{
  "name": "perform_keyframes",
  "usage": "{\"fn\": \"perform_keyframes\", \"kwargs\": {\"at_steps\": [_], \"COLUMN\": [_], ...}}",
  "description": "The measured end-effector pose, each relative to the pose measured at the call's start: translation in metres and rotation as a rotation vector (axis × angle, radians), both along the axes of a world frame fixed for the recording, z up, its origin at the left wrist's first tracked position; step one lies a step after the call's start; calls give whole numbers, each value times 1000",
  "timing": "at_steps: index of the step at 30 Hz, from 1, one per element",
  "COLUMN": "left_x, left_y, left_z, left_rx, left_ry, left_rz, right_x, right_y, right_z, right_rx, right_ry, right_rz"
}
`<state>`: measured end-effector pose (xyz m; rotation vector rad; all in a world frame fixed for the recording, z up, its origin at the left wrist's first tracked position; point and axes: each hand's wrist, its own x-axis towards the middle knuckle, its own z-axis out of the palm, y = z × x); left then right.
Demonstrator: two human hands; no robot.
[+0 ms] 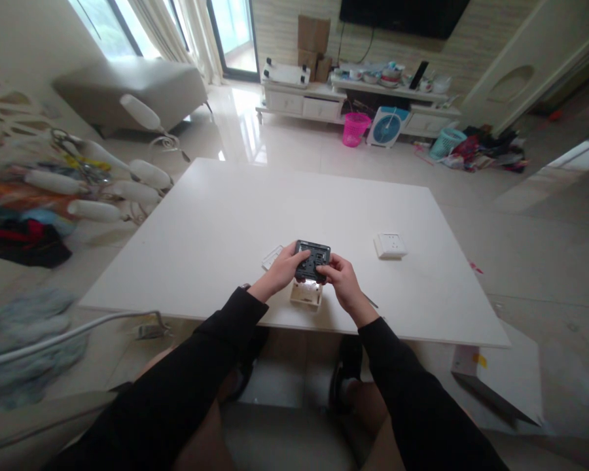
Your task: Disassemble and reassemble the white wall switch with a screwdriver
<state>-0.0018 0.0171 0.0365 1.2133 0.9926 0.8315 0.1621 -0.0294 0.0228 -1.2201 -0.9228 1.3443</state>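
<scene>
Between my two hands, a black square wall socket module [313, 258] is held up above the table near its front edge. My left hand [285, 265] grips its left side, thumb lying on its face. On the opposite side, my right hand [342, 278] pinches the lower right part with thumb and fingers. Just below the module stands an off-white open mounting box [306, 296], partly covered from above. A white frame plate [272, 257] lies behind my left hand, half hidden. To the right rests an assembled white wall socket [391, 246]. A thin dark tool [372, 301] shows beside my right wrist.
The white table [226, 222] spans the view ahead of my knees. A lamp with several white shades [147, 173] stands close to its left edge. Beyond are a TV cabinet [294, 101], a pink basket [355, 129] and a blue fan [387, 127].
</scene>
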Motion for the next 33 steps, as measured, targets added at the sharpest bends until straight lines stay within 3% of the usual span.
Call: {"fn": "perform_keyframes", "kwargs": {"at_steps": [10, 25, 33], "left_x": [0, 3, 3], "left_y": [0, -2, 0], "left_z": [4, -1, 9], "left_rx": [-19, 20, -21], "left_ry": [14, 25, -6], "left_rz": [-10, -76, -73], "right_x": [-1, -3, 5], "right_y": [1, 4, 8], "right_z": [0, -6, -2], "right_rx": [42, -4, 8], "right_ry": [-56, -46, -11], "right_rz": [12, -101, -170]}}
